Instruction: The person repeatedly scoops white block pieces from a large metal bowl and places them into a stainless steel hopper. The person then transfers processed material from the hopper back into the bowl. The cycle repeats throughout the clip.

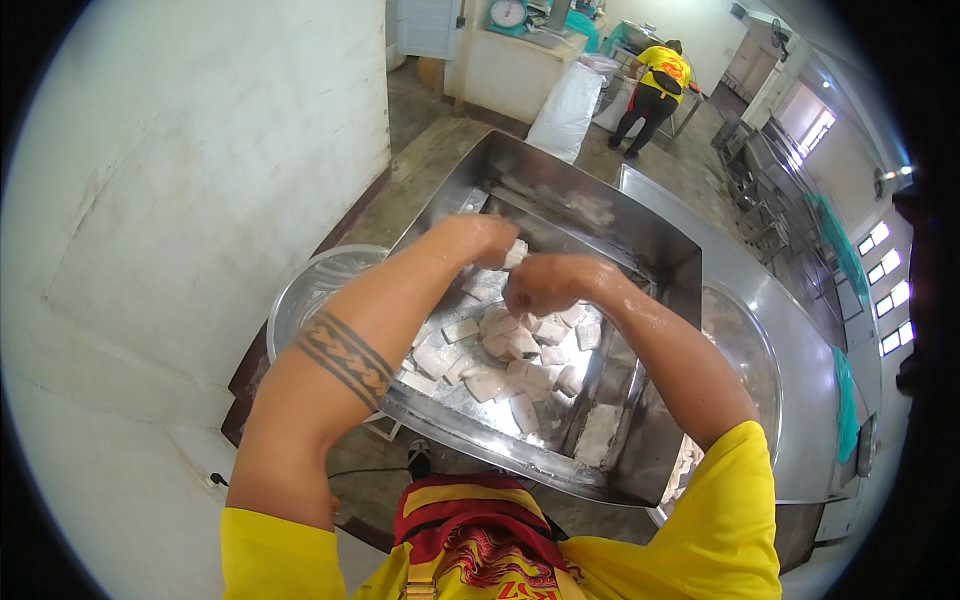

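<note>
A deep metal tray (640, 490) stands in front of me with many pale, powder-dusted blocks (487, 384) scattered over its floor; they look like pieces of dough. Toward its far side my left hand (487, 240) is closed on one white block (516, 254), which sticks out past the fingertips. Close to that block on the right is my right hand (548, 285), its fingers curled in. Whatever the right fingers hold, if anything, is hidden and slightly blurred. Below the right hand lies a larger whitish lump (500, 330) among the blocks.
A clear round basin (290, 290) sits left of the tray, partly behind my left forearm. On the right are a large round metal pan (760, 350) and a long metal table (800, 400). A plain wall (200, 130) rises close on the left. Another person (662, 85) bends over farther back.
</note>
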Tool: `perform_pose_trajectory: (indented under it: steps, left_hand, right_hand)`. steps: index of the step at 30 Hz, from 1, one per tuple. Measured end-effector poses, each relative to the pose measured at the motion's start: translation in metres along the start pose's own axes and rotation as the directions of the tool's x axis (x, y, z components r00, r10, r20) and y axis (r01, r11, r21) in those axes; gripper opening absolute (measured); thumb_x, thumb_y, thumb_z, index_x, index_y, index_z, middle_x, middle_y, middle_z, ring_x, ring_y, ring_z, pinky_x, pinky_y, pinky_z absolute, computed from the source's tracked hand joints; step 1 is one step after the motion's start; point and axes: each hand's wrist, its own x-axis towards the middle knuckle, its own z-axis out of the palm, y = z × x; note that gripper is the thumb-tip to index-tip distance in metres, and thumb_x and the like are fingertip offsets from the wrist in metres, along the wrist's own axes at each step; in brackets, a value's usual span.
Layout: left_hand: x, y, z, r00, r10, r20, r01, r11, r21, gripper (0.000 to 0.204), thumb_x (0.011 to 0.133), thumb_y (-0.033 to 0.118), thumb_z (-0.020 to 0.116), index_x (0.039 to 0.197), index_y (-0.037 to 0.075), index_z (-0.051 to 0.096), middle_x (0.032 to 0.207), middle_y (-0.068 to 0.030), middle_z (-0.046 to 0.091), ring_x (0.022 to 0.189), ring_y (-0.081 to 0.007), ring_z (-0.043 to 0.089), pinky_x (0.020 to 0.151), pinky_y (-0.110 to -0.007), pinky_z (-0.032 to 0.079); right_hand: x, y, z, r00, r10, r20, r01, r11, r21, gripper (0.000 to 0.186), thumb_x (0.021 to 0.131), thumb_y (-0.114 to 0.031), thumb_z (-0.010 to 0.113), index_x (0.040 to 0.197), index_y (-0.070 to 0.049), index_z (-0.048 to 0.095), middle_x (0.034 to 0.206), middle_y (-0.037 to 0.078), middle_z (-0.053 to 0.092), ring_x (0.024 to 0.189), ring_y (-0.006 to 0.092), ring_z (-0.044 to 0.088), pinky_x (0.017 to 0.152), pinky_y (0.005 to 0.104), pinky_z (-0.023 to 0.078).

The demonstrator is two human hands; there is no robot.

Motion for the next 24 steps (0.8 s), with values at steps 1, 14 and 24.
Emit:
perform_pose_trajectory:
  steps: [1, 14, 24]
  left_hand:
    - [0.001, 0.003, 0.011, 0.985, -0.015, -0.174, 0.005, 0.998, -0.057, 0.068, 0.081, 0.002, 0.066, 0.144, -0.001, 0.041, 0.150, -0.0280, 0.043, 0.134, -0.0403, 0.051, 0.106, -0.044, 0.048]
    - [0.032, 0.000, 0.033, 0.972, 0.071, 0.225, -0.024, 0.978, -0.207, 0.067, 0.082, -0.001, 0.057, 0.146, 0.013, 0.048, 0.143, -0.0215, 0.052, 0.118, -0.0362, 0.062, 0.096, -0.044, 0.054]
    - [0.004, -0.005, -0.013, 0.956, 0.231, 0.182, -0.185, 0.953, -0.240, 0.049, 0.082, -0.001, 0.065, 0.131, -0.001, 0.057, 0.119, -0.0207, 0.068, 0.101, -0.0242, 0.072, 0.085, -0.033, 0.060]
  right_hand:
    - [0.003, -0.008, 0.003, 0.999, -0.002, 0.034, 0.003, 1.000, -0.008, 0.034, 0.086, -0.010, 0.061, 0.119, -0.010, 0.070, 0.121, 0.013, 0.067, 0.109, 0.0313, 0.064, 0.094, 0.0396, 0.052]
    - [-0.018, 0.011, 0.002, 0.855, 0.511, 0.088, -0.503, 0.858, -0.100, 0.054, 0.075, -0.040, 0.083, 0.114, -0.003, 0.072, 0.105, 0.017, 0.071, 0.093, 0.0279, 0.070, 0.080, 0.0395, 0.057]
    - [0.001, 0.013, 0.016, 0.951, 0.307, 0.015, -0.282, 0.851, 0.443, 0.059, 0.073, -0.028, 0.083, 0.125, -0.006, 0.065, 0.124, 0.013, 0.066, 0.091, 0.0258, 0.069, 0.081, 0.0386, 0.056]
